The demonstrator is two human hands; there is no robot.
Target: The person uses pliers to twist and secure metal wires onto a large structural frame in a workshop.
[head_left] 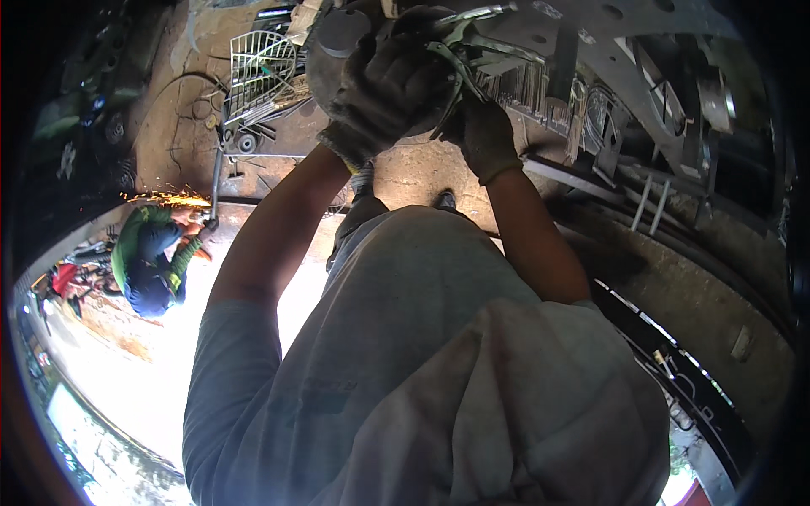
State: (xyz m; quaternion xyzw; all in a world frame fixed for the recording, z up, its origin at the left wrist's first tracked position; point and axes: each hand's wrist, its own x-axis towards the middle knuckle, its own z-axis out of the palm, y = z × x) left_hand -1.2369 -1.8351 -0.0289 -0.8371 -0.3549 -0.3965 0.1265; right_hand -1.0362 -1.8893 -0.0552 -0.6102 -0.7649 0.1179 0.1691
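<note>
Both my hands wear dark work gloves and are raised at the top of the view. My left hand (384, 88) has its fingers curled against a dark round metal plate (329, 72), gripping it near its middle. Just to the right, my right hand (483, 135) closes around the lower handles of metal locking pliers (460, 72). The pliers' upper parts reach up and right, beside a large dark steel piece with holes (582, 21). My right fingertips are partly hidden behind the handles. Shadow makes the contact between pliers and plate hard to see.
A white wire rack (261, 67) and metal rods lie on the brown floor at the upper left. Farther left, a crouching person (152, 253) in green works amid flying sparks (173, 200). Steel bars (607, 181) and frames crowd the right.
</note>
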